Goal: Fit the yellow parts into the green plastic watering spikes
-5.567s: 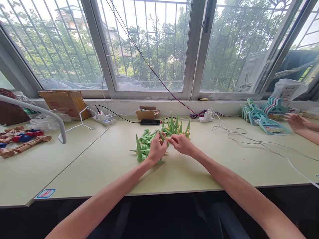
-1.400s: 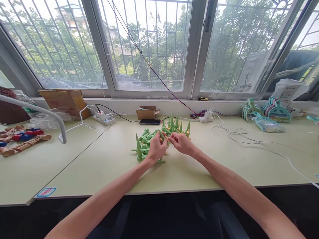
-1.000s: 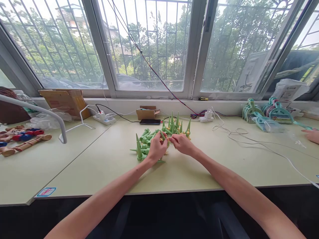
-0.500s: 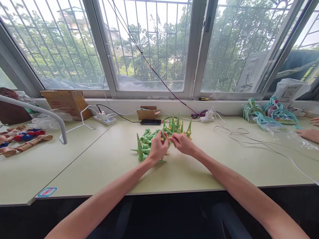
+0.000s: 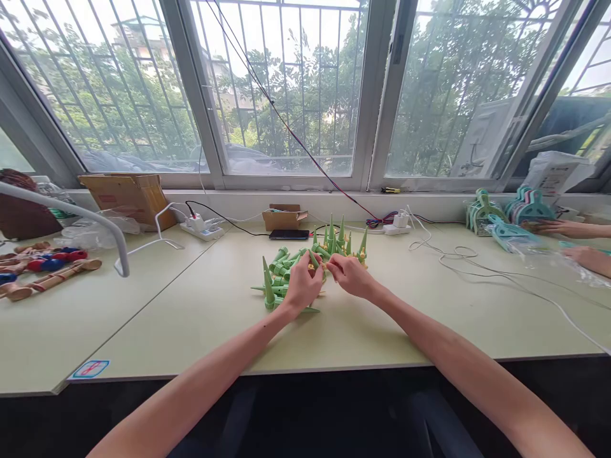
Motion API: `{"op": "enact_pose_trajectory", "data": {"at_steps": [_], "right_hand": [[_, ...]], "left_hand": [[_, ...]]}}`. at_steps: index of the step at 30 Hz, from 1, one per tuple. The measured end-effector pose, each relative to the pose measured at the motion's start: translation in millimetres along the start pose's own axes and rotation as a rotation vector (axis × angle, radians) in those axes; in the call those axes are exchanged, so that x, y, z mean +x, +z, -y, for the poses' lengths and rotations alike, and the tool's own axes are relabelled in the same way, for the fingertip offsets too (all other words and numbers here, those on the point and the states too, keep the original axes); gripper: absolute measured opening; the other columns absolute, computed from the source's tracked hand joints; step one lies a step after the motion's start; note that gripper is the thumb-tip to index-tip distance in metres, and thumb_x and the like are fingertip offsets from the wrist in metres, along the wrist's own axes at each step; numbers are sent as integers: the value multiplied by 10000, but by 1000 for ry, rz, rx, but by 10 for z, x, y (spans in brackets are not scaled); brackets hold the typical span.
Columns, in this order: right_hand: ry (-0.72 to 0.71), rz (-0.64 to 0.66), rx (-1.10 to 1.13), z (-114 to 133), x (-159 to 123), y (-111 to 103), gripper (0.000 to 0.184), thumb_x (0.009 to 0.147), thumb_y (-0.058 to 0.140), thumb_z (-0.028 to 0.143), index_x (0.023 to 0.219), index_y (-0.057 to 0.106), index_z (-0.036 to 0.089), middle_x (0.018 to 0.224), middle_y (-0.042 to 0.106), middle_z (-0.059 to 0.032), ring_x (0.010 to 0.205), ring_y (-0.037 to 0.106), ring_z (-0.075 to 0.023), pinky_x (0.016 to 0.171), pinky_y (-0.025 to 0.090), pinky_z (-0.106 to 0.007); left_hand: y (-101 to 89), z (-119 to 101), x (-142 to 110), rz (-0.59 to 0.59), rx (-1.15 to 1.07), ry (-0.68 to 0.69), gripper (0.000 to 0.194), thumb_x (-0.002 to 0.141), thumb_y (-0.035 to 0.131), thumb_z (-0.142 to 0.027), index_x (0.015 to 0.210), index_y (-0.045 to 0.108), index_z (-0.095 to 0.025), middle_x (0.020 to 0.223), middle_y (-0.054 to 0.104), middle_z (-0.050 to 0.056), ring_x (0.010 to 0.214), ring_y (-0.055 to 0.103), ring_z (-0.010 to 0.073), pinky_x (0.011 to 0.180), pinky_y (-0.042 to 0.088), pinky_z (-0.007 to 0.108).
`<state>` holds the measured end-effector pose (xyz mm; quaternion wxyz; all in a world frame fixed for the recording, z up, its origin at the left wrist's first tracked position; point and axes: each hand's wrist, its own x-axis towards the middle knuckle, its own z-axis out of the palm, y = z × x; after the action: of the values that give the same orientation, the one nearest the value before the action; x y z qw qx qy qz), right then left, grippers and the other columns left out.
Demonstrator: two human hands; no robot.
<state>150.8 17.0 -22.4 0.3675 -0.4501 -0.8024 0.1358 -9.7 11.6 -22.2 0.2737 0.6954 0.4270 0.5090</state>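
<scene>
A heap of green plastic cone spikes (image 5: 281, 270) lies on the pale green table (image 5: 214, 318), with several more standing upright (image 5: 341, 236) just behind. My left hand (image 5: 301, 287) is closed around one green spike over the heap. My right hand (image 5: 351, 276) pinches a small yellowish part against that spike's end. The two hands touch at the fingertips.
A black phone (image 5: 287, 235), a small cardboard box (image 5: 283, 217) and a power strip (image 5: 199, 226) lie behind the heap. White cables (image 5: 477, 264) trail to the right. Another person's hands (image 5: 563, 228) rest by teal packaged items (image 5: 506, 219). Wooden toys (image 5: 42, 270) lie far left.
My hands have stayed together over the heap, with only small finger movements. The other person's hands at the right have moved in over the teal items and a clear bag.
</scene>
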Motion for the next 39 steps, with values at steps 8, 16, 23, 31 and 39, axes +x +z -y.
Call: {"op": "enact_pose_trajectory", "data": {"at_steps": [8, 16, 23, 31, 39], "right_hand": [[28, -4, 4, 31, -6, -21, 272, 972, 384, 389, 815, 502, 201, 578, 555, 26, 499, 470, -112, 550, 325, -233], [-5, 2, -7, 2, -5, 4, 286, 960, 393, 341, 719, 456, 201, 597, 533, 16, 522, 447, -113, 527, 308, -238], [33, -1, 6, 15, 0, -10, 295, 967, 386, 408, 782, 487, 201, 558, 522, 32, 492, 441, -108, 538, 309, -231], [-16, -15, -14, -30, 2, 20, 230, 953, 394, 315, 756, 444, 206, 612, 511, 25, 543, 435, -116, 555, 313, -233], [30, -34, -94, -27, 23, 13, 397, 971, 352, 374, 613, 361, 201, 550, 446, 19, 502, 354, -107, 518, 242, -246]], "left_hand": [[4, 1, 1, -1, -24, 6, 114, 805, 542, -278, 874, 508, -194, 758, 561, -11, 429, 455, 60, 420, 336, 200], [-5, -6, 0, 8, -15, -4, 100, 790, 551, -261, 860, 522, -196, 696, 557, -21, 421, 459, 71, 430, 349, 207], [-2, 7, 9, 1, 2, 14, 102, 798, 536, -266, 869, 516, -195, 764, 568, -12, 439, 486, 69, 446, 376, 212], [-9, -18, 3, 12, -4, 3, 96, 788, 548, -263, 847, 523, -192, 733, 561, -15, 431, 466, 66, 433, 354, 206], [-16, -44, -12, 69, -18, -13, 101, 773, 568, -275, 822, 524, -199, 559, 496, -51, 422, 461, 86, 414, 320, 199]]}}
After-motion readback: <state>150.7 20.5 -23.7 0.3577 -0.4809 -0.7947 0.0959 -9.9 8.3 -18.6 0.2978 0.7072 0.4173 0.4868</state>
